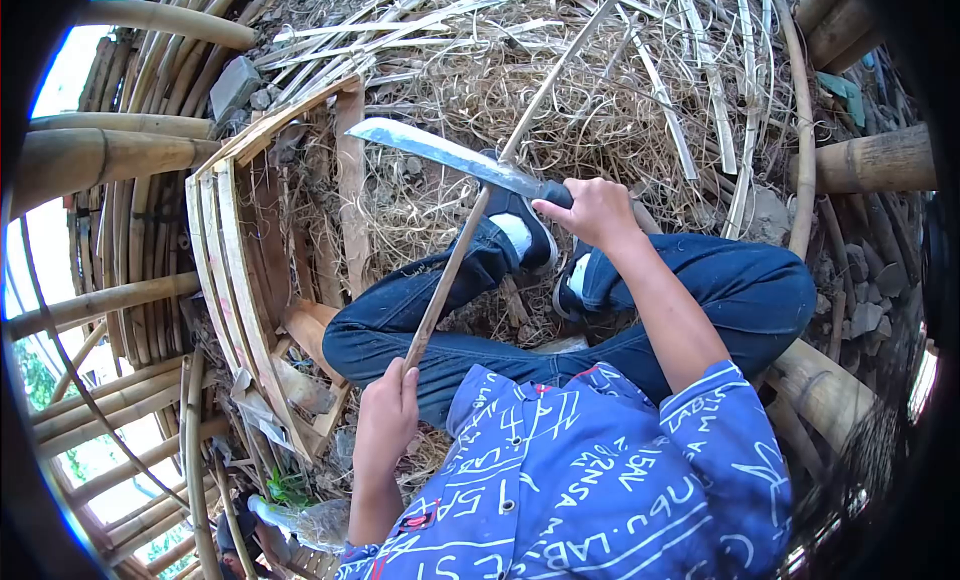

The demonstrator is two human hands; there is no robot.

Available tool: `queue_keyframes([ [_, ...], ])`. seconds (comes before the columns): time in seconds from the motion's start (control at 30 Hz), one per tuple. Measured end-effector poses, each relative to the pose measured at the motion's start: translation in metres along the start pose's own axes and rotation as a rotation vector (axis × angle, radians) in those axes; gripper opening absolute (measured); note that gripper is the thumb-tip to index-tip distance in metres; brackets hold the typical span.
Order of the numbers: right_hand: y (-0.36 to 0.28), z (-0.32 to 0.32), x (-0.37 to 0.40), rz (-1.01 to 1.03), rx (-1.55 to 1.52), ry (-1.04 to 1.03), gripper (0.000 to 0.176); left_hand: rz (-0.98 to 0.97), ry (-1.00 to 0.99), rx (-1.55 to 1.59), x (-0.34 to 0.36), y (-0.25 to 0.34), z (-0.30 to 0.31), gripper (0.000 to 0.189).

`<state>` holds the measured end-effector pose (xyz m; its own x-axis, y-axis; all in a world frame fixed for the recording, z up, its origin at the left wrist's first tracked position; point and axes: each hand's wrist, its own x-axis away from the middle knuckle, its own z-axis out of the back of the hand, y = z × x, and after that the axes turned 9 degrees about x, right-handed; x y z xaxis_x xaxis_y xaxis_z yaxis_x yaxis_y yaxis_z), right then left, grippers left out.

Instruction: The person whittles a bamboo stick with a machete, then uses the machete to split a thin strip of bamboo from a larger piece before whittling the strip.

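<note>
My left hand (pixel 387 420) is closed round the lower end of a long, thin bamboo strip (pixel 450 272), thumb laid along it. The strip slants up and to the right past my feet. My right hand (pixel 592 212) grips the dark handle of a large knife (pixel 430 148). Its broad blade points left and lies across the strip near the strip's middle, just above my shoe. Whether the edge cuts into the strip cannot be made out.
Curly shavings (pixel 440 95) cover the ground in front, with pale split strips (pixel 662 95) over them. A wooden crate (pixel 232 270) stands at the left. Bamboo poles (pixel 130 158) line the left, and a thick pole (pixel 870 162) juts in at the right. Stones (pixel 868 310) lie at the right.
</note>
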<state>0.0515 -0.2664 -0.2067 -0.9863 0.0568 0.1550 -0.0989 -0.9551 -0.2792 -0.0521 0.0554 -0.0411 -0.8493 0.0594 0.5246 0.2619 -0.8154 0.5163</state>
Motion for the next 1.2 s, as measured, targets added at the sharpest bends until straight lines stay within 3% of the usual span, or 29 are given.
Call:
queue_keyframes([
  [0.1,0.004,-0.002,-0.01,-0.06,-0.031,0.007,0.073,0.016,-0.027,0.041,0.007,-0.015,0.004,0.024],
  [0.2,0.03,0.0,-0.035,-0.285,-0.201,-0.074,0.071,0.104,-0.088,0.103,0.019,-0.021,0.003,0.023],
  [0.27,0.034,0.004,-0.039,-0.256,-0.202,-0.042,0.069,0.009,-0.052,0.087,0.022,-0.016,-0.002,0.023],
  [0.33,0.037,0.014,-0.043,-0.212,-0.003,-0.041,0.071,0.055,-0.057,0.099,0.021,-0.02,0.004,0.023],
  [0.57,0.041,0.012,-0.055,-0.131,0.071,-0.089,0.074,0.094,-0.076,0.073,0.025,-0.034,0.008,0.022],
  [0.7,0.061,0.011,-0.071,-0.323,-0.052,-0.06,0.075,0.103,-0.13,0.192,0.045,-0.039,0.011,0.022],
  [0.93,0.053,0.007,-0.075,-0.237,0.048,-0.085,0.077,0.167,-0.1,0.214,0.05,-0.073,0.012,0.025],
  [1.13,0.035,-0.002,-0.039,-0.324,-0.322,-0.193,0.074,0.186,-0.081,0.235,0.045,-0.072,0.014,0.028],
  [1.2,0.02,-0.005,-0.023,-0.275,-0.32,-0.183,0.072,0.197,-0.106,0.284,0.039,-0.068,0.008,0.029],
])
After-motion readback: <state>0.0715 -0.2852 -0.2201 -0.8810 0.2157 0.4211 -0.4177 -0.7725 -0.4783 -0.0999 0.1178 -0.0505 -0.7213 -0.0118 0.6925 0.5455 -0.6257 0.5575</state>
